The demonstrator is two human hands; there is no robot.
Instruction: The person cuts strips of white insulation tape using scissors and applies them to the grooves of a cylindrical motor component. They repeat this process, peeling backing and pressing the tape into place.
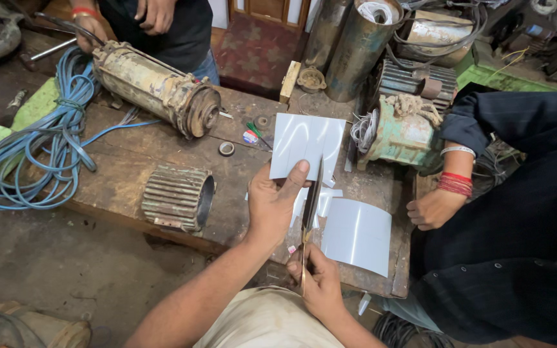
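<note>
My left hand (271,205) holds up a white, glossy sheet of thin insulating paper (305,143) above the wooden workbench (124,169), thumb pressed on its lower edge. My right hand (319,281) grips the handles of long scissors (309,216) whose blades point up into the sheet's bottom edge. A larger curled white sheet (358,235) lies on the bench just right of the scissors, with small white offcuts under my hands.
On the bench lie a ribbed motor housing (178,197), a rusty long motor body (156,87) and a green motor (400,134) with wires. A blue cable coil (40,154) hangs left. One person's hand (432,209) rests at the right; another person stands behind.
</note>
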